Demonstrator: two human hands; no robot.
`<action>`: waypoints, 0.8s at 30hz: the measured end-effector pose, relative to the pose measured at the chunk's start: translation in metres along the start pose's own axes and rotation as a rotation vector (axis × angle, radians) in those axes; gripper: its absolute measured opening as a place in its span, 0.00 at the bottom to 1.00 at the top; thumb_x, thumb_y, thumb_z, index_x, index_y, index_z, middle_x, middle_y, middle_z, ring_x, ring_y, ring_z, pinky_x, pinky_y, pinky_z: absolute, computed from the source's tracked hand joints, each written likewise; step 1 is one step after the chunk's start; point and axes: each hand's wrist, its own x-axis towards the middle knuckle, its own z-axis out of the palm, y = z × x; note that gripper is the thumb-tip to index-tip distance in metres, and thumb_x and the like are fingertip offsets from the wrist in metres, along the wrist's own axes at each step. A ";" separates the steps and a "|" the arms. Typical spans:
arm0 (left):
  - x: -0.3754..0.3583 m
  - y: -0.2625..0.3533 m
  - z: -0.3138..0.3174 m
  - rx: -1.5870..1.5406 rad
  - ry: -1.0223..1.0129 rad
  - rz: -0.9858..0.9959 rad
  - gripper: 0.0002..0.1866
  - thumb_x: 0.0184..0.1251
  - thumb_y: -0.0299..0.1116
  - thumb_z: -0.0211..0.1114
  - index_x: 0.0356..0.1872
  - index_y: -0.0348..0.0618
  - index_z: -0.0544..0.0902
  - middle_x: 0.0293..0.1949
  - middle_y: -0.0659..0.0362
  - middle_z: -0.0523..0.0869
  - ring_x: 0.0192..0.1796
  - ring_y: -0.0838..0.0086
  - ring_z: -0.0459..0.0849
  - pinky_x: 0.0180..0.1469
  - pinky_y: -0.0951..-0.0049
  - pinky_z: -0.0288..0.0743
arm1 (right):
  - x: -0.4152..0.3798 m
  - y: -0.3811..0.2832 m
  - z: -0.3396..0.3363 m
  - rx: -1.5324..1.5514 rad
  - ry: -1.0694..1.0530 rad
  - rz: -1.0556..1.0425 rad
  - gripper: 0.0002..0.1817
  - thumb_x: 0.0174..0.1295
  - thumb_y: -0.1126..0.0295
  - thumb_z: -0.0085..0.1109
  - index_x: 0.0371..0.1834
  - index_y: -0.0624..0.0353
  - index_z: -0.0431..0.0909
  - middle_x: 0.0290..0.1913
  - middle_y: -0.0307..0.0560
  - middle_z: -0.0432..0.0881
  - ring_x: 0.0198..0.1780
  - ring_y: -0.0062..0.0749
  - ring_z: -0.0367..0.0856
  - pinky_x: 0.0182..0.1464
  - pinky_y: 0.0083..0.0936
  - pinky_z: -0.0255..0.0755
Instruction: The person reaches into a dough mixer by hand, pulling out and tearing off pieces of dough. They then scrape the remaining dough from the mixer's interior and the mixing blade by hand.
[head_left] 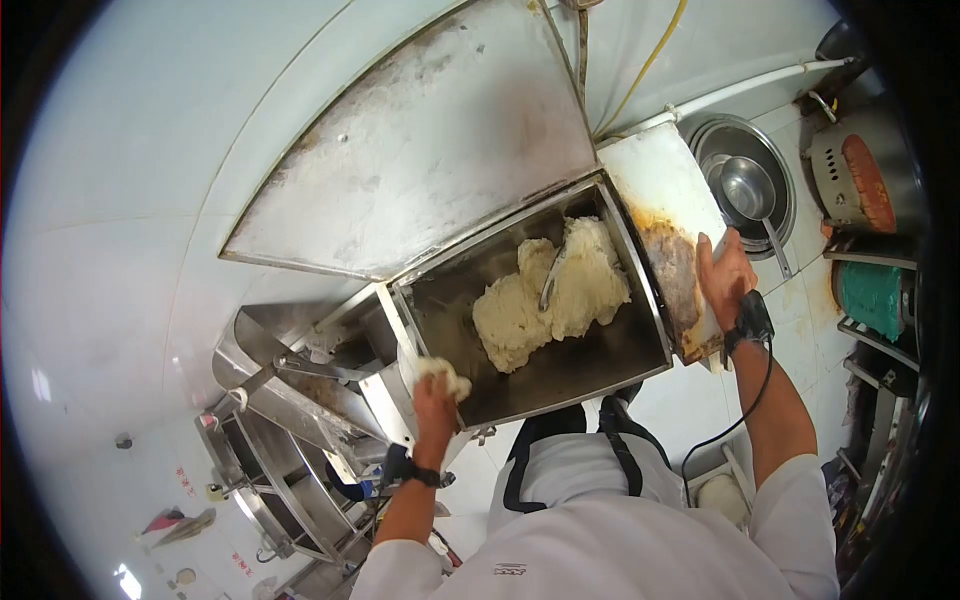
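A rectangular metal mixer tub (540, 398) stands in front of me with its lid (430, 140) raised. Inside lies a large lump of pale dough (590, 275), with part of a curved metal bar showing in it. My left hand (434, 405) is at the tub's left front corner, its fingers closed on a small piece of dough (455, 382). On the right, my right hand (727, 275) rests on the edge of the stained white housing (660, 190), fingers apart and holding nothing.
At the right, a metal basin (780, 165) holds a ladle (747, 188). Beyond it are a large pot (835, 180) and a shelf with a green item (870, 297). Metal chutes (300, 385) and a rack stand at the left. White pipe runs along the wall.
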 end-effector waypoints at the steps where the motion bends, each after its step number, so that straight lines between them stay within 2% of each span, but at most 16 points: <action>1: 0.029 -0.003 -0.003 0.010 0.050 0.012 0.24 0.52 0.19 0.68 0.54 0.36 0.82 0.47 0.42 0.79 0.51 0.44 0.78 0.54 0.50 0.73 | 0.000 -0.001 -0.001 0.016 -0.003 0.010 0.35 0.68 0.47 0.53 0.65 0.69 0.70 0.58 0.72 0.80 0.60 0.63 0.79 0.63 0.47 0.72; 4: 0.117 -0.009 -0.013 0.044 0.129 -0.006 0.23 0.53 0.19 0.68 0.54 0.36 0.82 0.45 0.43 0.78 0.50 0.45 0.77 0.54 0.51 0.72 | -0.002 -0.003 -0.003 0.027 -0.004 0.011 0.35 0.68 0.47 0.54 0.65 0.69 0.70 0.58 0.71 0.80 0.60 0.63 0.79 0.63 0.46 0.72; 6: 0.145 -0.014 -0.016 0.065 0.170 0.010 0.23 0.53 0.19 0.68 0.54 0.36 0.82 0.45 0.43 0.77 0.51 0.45 0.76 0.55 0.51 0.71 | -0.001 -0.003 -0.002 0.026 -0.004 0.004 0.36 0.68 0.47 0.54 0.65 0.70 0.70 0.59 0.71 0.80 0.60 0.63 0.79 0.63 0.45 0.72; 9: 0.145 -0.013 -0.020 0.015 0.177 -0.045 0.21 0.56 0.21 0.68 0.54 0.34 0.83 0.46 0.44 0.77 0.54 0.46 0.76 0.56 0.52 0.73 | -0.003 -0.001 0.001 0.015 0.023 0.001 0.35 0.68 0.47 0.55 0.64 0.69 0.71 0.58 0.71 0.80 0.59 0.63 0.79 0.62 0.46 0.73; 11: 0.137 -0.009 -0.014 -0.214 0.478 -0.102 0.19 0.57 0.21 0.67 0.52 0.33 0.84 0.50 0.45 0.78 0.53 0.47 0.78 0.57 0.53 0.74 | -0.001 0.000 0.002 0.006 0.027 0.010 0.35 0.68 0.47 0.56 0.64 0.69 0.70 0.58 0.72 0.80 0.59 0.64 0.79 0.61 0.47 0.73; 13: 0.144 -0.005 -0.014 -0.267 0.477 -0.164 0.17 0.57 0.23 0.67 0.50 0.33 0.86 0.52 0.43 0.79 0.52 0.46 0.81 0.58 0.55 0.75 | -0.001 0.001 0.003 0.005 0.038 -0.005 0.34 0.68 0.47 0.56 0.64 0.69 0.70 0.57 0.72 0.80 0.59 0.64 0.79 0.60 0.48 0.74; 15: 0.160 -0.001 -0.010 -0.078 0.433 -0.147 0.19 0.56 0.23 0.68 0.51 0.34 0.86 0.51 0.38 0.81 0.50 0.43 0.82 0.58 0.54 0.74 | -0.002 0.000 0.001 0.003 0.047 -0.018 0.34 0.68 0.48 0.56 0.63 0.68 0.71 0.57 0.72 0.80 0.58 0.64 0.80 0.60 0.48 0.74; 16: 0.166 0.004 -0.005 -0.041 0.402 -0.185 0.20 0.56 0.24 0.69 0.51 0.31 0.85 0.49 0.33 0.81 0.51 0.40 0.81 0.57 0.52 0.74 | -0.002 -0.001 -0.001 0.018 0.031 -0.017 0.33 0.68 0.48 0.56 0.63 0.68 0.71 0.56 0.72 0.80 0.58 0.64 0.80 0.59 0.49 0.74; 17: 0.172 0.011 0.001 -0.041 0.403 -0.179 0.20 0.56 0.24 0.69 0.51 0.31 0.85 0.49 0.33 0.81 0.51 0.40 0.81 0.57 0.52 0.74 | -0.001 -0.001 -0.002 0.034 0.013 -0.014 0.33 0.67 0.48 0.57 0.62 0.68 0.71 0.55 0.72 0.80 0.57 0.64 0.80 0.59 0.49 0.74; 19: 0.175 0.026 0.014 -0.050 0.398 -0.330 0.21 0.56 0.24 0.69 0.52 0.26 0.83 0.52 0.30 0.81 0.52 0.39 0.80 0.57 0.49 0.73 | -0.001 0.002 0.004 0.031 0.045 -0.018 0.32 0.68 0.49 0.57 0.61 0.68 0.71 0.55 0.72 0.81 0.57 0.64 0.80 0.59 0.49 0.74; 20: 0.176 0.021 0.033 -0.071 0.434 -0.321 0.22 0.57 0.25 0.68 0.53 0.22 0.82 0.54 0.27 0.79 0.54 0.38 0.79 0.59 0.49 0.73 | -0.001 0.003 0.007 0.024 0.078 -0.030 0.32 0.68 0.49 0.57 0.60 0.68 0.71 0.54 0.72 0.81 0.56 0.64 0.80 0.58 0.49 0.74; 21: 0.177 0.032 0.040 -0.079 0.475 -0.244 0.23 0.57 0.25 0.69 0.55 0.23 0.81 0.56 0.25 0.78 0.57 0.38 0.78 0.62 0.50 0.72 | -0.001 0.001 0.005 0.026 0.077 -0.031 0.32 0.68 0.49 0.57 0.60 0.68 0.71 0.54 0.72 0.81 0.56 0.64 0.80 0.58 0.49 0.74; 23: 0.181 0.061 0.057 -0.134 0.544 -0.251 0.25 0.58 0.26 0.69 0.57 0.25 0.81 0.56 0.28 0.79 0.59 0.38 0.78 0.64 0.51 0.71 | -0.001 -0.004 -0.001 0.024 0.016 0.008 0.33 0.68 0.49 0.57 0.63 0.69 0.71 0.56 0.71 0.81 0.57 0.64 0.80 0.59 0.48 0.74; 24: 0.183 0.084 0.055 -0.147 0.512 -0.193 0.22 0.59 0.25 0.69 0.55 0.26 0.82 0.55 0.31 0.81 0.60 0.40 0.79 0.65 0.53 0.72 | -0.002 -0.005 -0.001 0.025 0.018 0.000 0.33 0.68 0.49 0.57 0.63 0.69 0.71 0.56 0.71 0.81 0.57 0.64 0.80 0.59 0.48 0.74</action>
